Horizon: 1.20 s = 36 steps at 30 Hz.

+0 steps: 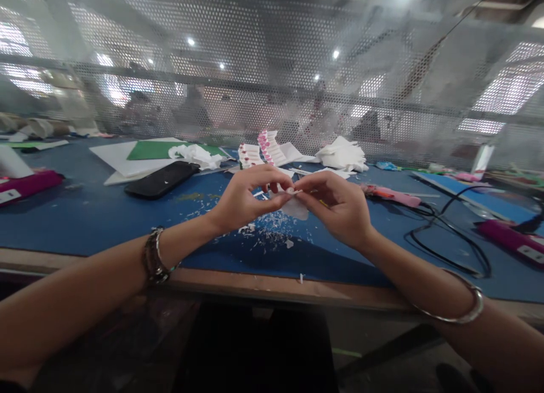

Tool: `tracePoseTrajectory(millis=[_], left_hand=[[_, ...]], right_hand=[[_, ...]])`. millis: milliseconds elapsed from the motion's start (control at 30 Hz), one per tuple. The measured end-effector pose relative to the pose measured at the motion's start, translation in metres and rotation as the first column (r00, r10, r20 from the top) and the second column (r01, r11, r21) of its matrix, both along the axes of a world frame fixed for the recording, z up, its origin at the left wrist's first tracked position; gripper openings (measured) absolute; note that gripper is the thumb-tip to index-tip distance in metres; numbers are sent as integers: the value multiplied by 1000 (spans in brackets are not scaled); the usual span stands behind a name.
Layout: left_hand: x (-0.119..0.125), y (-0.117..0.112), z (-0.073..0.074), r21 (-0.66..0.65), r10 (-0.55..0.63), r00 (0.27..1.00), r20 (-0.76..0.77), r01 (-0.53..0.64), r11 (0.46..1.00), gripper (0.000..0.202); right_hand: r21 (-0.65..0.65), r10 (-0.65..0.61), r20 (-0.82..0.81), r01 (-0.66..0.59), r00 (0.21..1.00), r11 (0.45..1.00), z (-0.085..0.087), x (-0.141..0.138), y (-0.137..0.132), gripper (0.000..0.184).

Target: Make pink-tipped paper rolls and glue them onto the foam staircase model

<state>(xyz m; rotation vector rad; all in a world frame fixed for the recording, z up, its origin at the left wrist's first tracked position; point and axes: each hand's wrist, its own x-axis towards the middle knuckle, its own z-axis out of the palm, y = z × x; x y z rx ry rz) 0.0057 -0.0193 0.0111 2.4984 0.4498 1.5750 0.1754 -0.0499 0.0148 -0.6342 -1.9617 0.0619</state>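
My left hand (246, 197) and my right hand (338, 206) meet above the blue table top (85, 217), near its front edge. Both pinch the same small white paper piece (295, 203), which hangs between the fingertips. Small white paper scraps (272, 234) lie scattered on the table just below the hands. I wear bracelets on the left wrist and a metal bangle on the right forearm.
A black phone (161, 179) lies at the left behind the hands. White paper piles (342, 154), sheets with pink dots (270, 146) and a green sheet (157, 149) sit further back. Black cables (446, 240) and pink tools (510, 237) lie at the right. A perforated screen (272, 70) closes the back.
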Motion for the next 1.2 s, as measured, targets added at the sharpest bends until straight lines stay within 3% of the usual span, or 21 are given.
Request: tracePoseTrajectory(millis=[167, 333, 467, 667, 933, 1200], left_hand=[[2, -1, 0, -5, -17, 1000, 2, 17, 1000, 6], [3, 0, -3, -193, -6, 999, 45, 14, 981, 10], [5, 3, -6, -356, -18, 996, 89, 48, 933, 17], [8, 4, -6, -510, -141, 974, 179, 214, 833, 14], [8, 4, -3, -603, -193, 932, 306, 347, 718, 6], [9, 3, -2, -641, -243, 900, 363, 430, 636, 9]], right_hand=[[-34, 41, -58, -43, 997, 999, -2, -1, 1, 6], [-43, 70, -15, -71, 997, 997, -2, 1, 3, 14], [-25, 87, 58, -86, 995, 996, -3, 2, 4, 13], [-67, 47, 2, -47, 999, 997, -3, 0, 5, 7], [-62, 47, -66, -51, 997, 997, 0, -1, 5, 9], [3, 27, -18, -27, 999, 1000, 3, 0, 4, 16]])
